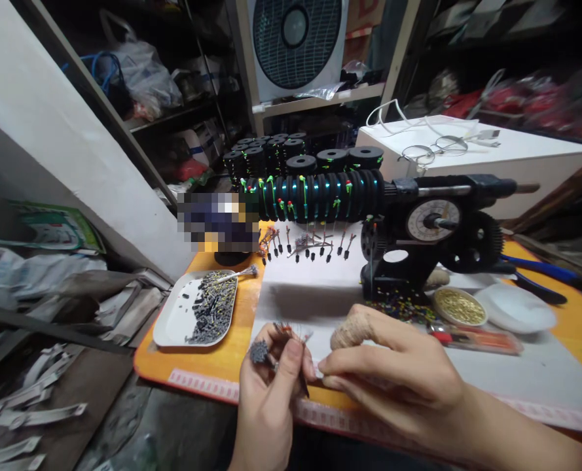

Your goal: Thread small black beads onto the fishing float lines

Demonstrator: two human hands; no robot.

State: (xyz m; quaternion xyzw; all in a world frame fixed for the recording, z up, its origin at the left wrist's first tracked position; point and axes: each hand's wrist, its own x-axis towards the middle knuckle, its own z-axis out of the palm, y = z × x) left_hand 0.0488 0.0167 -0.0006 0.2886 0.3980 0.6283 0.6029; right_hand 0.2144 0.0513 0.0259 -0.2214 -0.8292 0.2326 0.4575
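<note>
My left hand [271, 386] is closed in a pinch around a small bundle of thin pieces [283, 333] with dark weights and red tips, held over the front edge of the orange table [197, 356]. My right hand [393, 373] is next to it, thumb and fingers pinched at the bundle's right side; a bandage-like wrap covers the index fingertip [349, 330]. What the right fingers hold is too small to make out. Behind them stands a black winding machine [418, 229] carrying a row of black spools [315, 196] with coloured tips.
A white tray [173, 320] of small grey pieces lies at the left. A round tin of gold bits [460, 306], a white dish [516, 307] and blue-handled pliers [541, 271] lie at the right. More black spools [271, 154], a fan [295, 39] and cluttered shelves stand behind.
</note>
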